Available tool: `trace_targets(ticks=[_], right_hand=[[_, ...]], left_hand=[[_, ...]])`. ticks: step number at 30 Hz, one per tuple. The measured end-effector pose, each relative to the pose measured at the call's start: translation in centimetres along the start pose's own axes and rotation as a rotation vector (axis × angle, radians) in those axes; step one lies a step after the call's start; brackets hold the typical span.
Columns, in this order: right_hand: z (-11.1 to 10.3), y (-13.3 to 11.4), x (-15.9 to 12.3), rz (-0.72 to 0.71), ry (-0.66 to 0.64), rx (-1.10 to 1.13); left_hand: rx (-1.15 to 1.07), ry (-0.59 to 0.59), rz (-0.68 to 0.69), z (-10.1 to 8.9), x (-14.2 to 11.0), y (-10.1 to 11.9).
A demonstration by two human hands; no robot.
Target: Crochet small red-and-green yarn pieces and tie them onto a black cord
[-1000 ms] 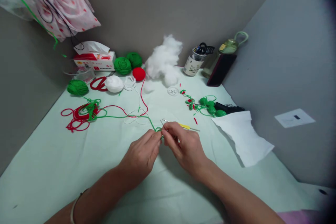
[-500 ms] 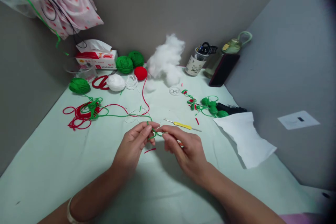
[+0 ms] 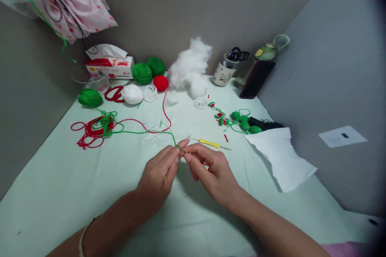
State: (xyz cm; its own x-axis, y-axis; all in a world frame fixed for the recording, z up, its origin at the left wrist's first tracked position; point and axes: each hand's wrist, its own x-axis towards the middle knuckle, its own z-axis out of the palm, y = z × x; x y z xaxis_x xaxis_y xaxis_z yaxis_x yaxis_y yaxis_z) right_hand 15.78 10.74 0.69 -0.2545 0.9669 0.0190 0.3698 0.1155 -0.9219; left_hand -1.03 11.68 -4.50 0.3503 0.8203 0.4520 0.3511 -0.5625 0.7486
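Note:
Green yarn (image 3: 174, 138) runs from the tangle at the left up to my left hand (image 3: 158, 172). It bends around the left index finger, and a short tail hangs below the fingertips. The left fingers are closed on it. My right hand (image 3: 211, 170) is pinched around a crochet hook (image 3: 206, 164); only an orange bit of its handle shows, and its tip is at the yarn beside the left fingers. Just beyond the hands a yellow-handled crochet hook (image 3: 209, 143) lies on the table.
Tangled red yarn (image 3: 90, 138), a white yarn ball (image 3: 132, 94) and red-handled scissors (image 3: 113, 94) lie at the left. White stuffing (image 3: 191, 68) and a pen cup (image 3: 223, 72) stand behind. Small green pieces (image 3: 245, 124) and a white sheet (image 3: 283, 160) are at the right.
My left hand has turned and shifted slightly right, its index finger now pointing toward the right. The loose green loop between the hands has drawn in around that finger, and the tail hangs down.

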Motion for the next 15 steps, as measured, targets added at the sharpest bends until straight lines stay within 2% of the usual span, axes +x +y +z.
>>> trace_targets(ticks=[4,12,15], right_hand=[[-0.01,0.22,-0.08,-0.012,0.005,-0.047],[-0.04,0.08,-0.21,-0.055,0.003,-0.091],[0.09,0.22,-0.27,-0.104,0.041,-0.164]], left_hand=[[0.014,0.007,0.047,0.04,-0.11,-0.18],[0.016,-0.03,-0.008,-0.08,-0.05,-0.04],[0.019,-0.026,-0.002,-0.01,0.0,-0.07]])
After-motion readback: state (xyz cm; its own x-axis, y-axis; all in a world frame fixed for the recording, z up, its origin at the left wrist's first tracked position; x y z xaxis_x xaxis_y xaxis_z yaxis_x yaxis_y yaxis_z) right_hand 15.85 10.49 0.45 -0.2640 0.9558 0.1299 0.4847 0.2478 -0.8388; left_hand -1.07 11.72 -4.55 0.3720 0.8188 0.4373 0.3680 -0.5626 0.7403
